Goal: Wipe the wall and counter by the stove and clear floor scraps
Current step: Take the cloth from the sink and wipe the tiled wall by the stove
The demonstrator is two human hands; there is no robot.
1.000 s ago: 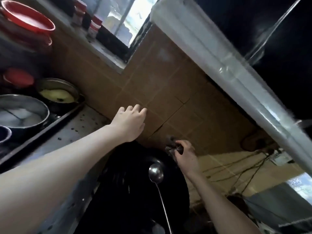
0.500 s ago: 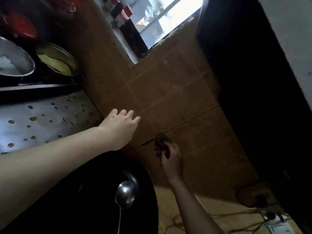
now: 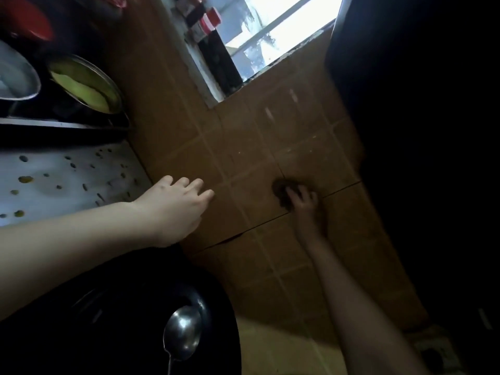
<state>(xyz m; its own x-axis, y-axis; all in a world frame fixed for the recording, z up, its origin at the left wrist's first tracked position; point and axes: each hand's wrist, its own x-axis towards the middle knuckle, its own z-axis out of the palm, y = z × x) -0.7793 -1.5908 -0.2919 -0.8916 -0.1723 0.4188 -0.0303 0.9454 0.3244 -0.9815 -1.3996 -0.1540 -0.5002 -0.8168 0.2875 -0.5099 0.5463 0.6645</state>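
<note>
the right hand (image 3: 303, 203) grips a dark crumpled scrub pad (image 3: 280, 192) against the brown tiled wall (image 3: 257, 131); the left hand (image 3: 176, 207) lies open; the spattered steel counter (image 3: 67, 182) looks unwiped, so wiping seems early

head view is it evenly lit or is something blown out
Head view: the window is blown out white; the right side falls to near black; the right hand and the dark wad it presses on the wall are dim and soft; the left hand is brighter; the ladle shows glare.
</note>
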